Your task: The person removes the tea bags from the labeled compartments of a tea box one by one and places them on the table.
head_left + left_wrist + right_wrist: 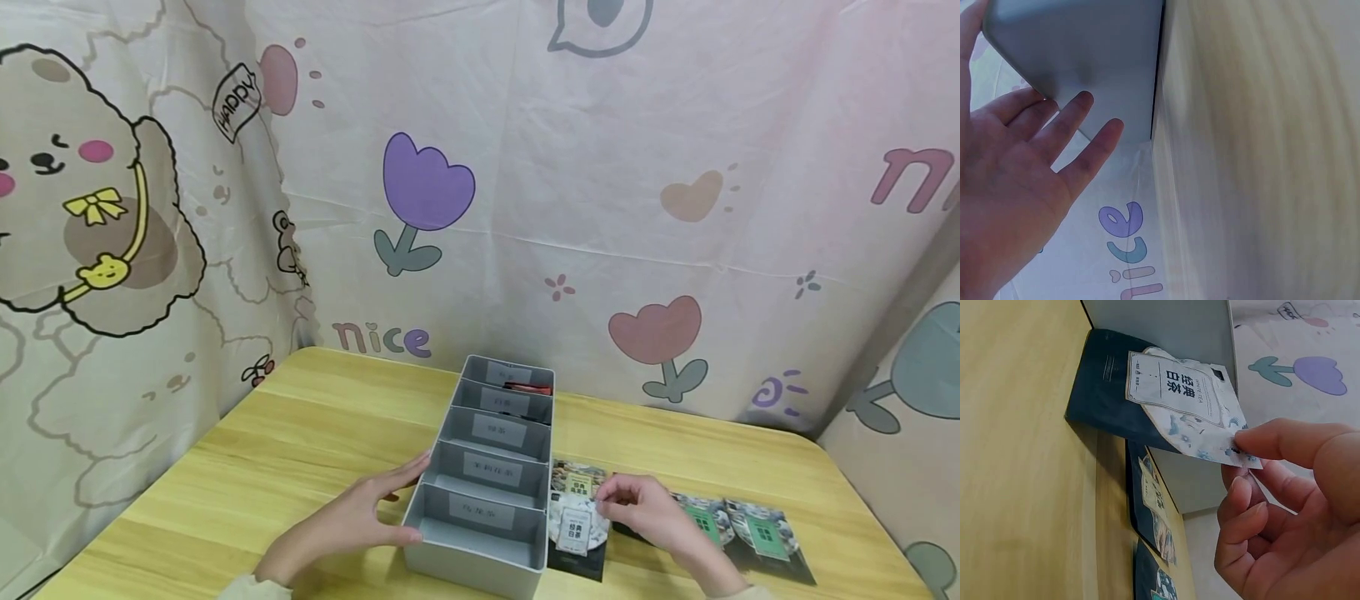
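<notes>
My right hand pinches the corner of a white tea packet between thumb and fingers. The packet, white above and dark below, is tilted up off the table beside the box's right side. My left hand rests against the left side of a long grey divided box, thumb at the front corner. Its fingers are spread along the box's wall. The box's compartments carry pale labels; the front ones look bare inside. A packet with a yellow label lies partly hidden behind the white tea packet.
Two packets with green labels, a nearer one and a farther-right one, lie right of my right hand. A red-edged item shows in a rear compartment. A patterned cloth hangs behind the wooden table.
</notes>
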`<state>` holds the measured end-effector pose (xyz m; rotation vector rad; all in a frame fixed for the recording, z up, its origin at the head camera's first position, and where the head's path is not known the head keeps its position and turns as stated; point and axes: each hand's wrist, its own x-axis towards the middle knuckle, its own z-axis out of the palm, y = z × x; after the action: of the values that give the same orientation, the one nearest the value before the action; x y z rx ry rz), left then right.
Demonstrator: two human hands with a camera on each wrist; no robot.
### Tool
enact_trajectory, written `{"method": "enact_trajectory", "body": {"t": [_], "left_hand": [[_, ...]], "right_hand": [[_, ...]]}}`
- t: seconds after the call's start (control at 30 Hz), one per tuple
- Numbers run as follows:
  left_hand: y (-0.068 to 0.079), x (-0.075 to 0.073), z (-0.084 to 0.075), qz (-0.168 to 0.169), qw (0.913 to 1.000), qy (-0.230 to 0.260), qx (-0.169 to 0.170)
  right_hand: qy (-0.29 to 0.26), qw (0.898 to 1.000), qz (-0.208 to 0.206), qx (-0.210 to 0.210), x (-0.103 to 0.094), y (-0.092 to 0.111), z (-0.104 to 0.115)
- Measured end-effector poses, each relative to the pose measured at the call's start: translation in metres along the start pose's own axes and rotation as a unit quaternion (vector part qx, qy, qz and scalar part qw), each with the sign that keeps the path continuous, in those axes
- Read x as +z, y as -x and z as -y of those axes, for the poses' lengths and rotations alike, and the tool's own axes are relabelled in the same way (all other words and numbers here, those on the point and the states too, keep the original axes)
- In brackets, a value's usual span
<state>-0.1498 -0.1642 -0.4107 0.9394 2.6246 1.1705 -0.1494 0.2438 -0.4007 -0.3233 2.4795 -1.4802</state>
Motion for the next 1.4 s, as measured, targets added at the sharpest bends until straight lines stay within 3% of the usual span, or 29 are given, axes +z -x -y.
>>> {"method": "enact_trajectory", "body": {"t": [0.43,0.77,1.4], "left_hand": [[0.0001,0.0013,0.0017,-0.007,0.9999,-0.01,0.009],[0.0002,0.0006,0.0007,-0.006,0.9999,-0.009,0.003],[0.0003,0.0004,0.0008,0.002,1.0,-0.009,-0.001]], "right_hand": [[0.025,0.999,0.034,-0.034,-0.0011,0.0013,-0.0055],[0.03,0.998,0.054,-0.033,-0.0038,0.0018,-0.0057],[0.069,0.995,0.035,-0.059,-0.0005,0.0025,-0.0091]]}}
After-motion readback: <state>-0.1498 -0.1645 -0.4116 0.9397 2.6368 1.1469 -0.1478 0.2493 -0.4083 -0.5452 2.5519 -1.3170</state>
